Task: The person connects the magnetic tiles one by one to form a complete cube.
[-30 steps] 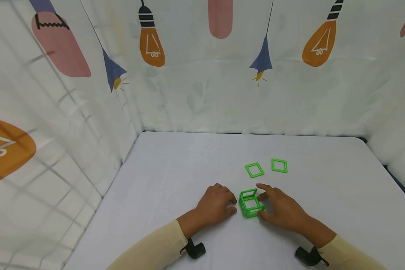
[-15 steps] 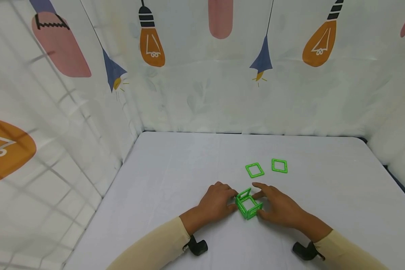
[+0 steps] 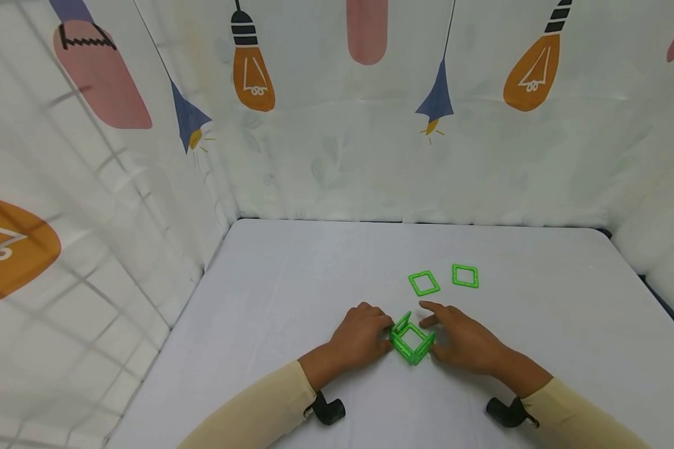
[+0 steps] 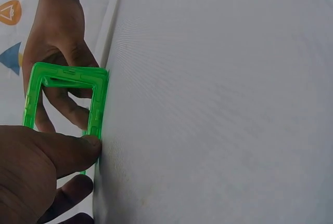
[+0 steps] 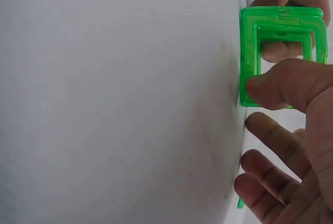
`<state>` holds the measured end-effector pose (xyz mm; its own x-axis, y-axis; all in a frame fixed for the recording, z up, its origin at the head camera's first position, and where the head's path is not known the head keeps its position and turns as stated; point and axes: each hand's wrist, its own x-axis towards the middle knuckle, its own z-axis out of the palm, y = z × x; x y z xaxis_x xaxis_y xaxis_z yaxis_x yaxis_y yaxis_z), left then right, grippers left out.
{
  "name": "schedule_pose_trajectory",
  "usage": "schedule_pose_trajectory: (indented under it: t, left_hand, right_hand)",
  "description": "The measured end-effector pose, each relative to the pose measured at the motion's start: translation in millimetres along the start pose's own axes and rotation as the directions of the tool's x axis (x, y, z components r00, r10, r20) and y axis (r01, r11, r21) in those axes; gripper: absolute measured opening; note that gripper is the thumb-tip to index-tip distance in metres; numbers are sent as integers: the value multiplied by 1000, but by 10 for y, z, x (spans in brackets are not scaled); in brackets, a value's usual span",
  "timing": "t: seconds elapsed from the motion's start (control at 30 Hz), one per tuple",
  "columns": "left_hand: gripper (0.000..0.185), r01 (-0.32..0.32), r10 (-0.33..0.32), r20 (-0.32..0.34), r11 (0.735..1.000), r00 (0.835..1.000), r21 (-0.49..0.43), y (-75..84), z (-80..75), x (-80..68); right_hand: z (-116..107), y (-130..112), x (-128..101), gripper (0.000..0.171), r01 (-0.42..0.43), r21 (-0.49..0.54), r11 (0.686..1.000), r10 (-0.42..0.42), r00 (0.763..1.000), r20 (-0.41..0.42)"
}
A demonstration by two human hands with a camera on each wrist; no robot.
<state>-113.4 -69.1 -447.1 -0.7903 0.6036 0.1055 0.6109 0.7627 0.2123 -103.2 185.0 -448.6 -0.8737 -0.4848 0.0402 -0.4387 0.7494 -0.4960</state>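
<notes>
I'm squaring up the green frame box (image 3: 411,339) on the counter (image 3: 314,280), left hand (image 3: 359,337) and right hand (image 3: 463,340) pinching opposite sides; next needs a gentle, steady squeeze.

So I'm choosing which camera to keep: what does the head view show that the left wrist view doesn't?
Only the head view shows two loose green square frames lying flat beyond the hands, the printed curtain, and both sleeves. Only the left wrist view shows the left thumb pressed against a frame edge close up. Both show the green frame box on the white table, between the left hand and right hand.
</notes>
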Motion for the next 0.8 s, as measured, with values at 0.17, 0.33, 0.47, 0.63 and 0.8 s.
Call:
schedule_pose_trajectory:
  t: [0.17,0.33,0.47,0.63,0.8]
  left_hand:
    - [24,8,-8,-4,1000,1000,-9,-5,9,3]
    - [22,1,-1,-10,1000,1000,-12,-14,18,-1]
    - [22,-5,5,-10,1000,1000,-12,-18,14,-2]
    - [21,-14,13,-15,1000,1000,-15,-31,23,-7]
    - [20,-16,16,-15,1000,1000,-14,-42,36,-3]
  right_hand:
    - [-33,32,20,82,-25,-20,999,24,1000,-13]
    - [-82,116,36,79,-44,-20,999,44,999,-3]
    - [-137,221,90,75,-44,-35,998,43,998,-45]
    - [-218,342,212,73,-79,-25,997,76,993,-94]
    - [-284,409,357,69,-82,-17,996,80,991,-105]
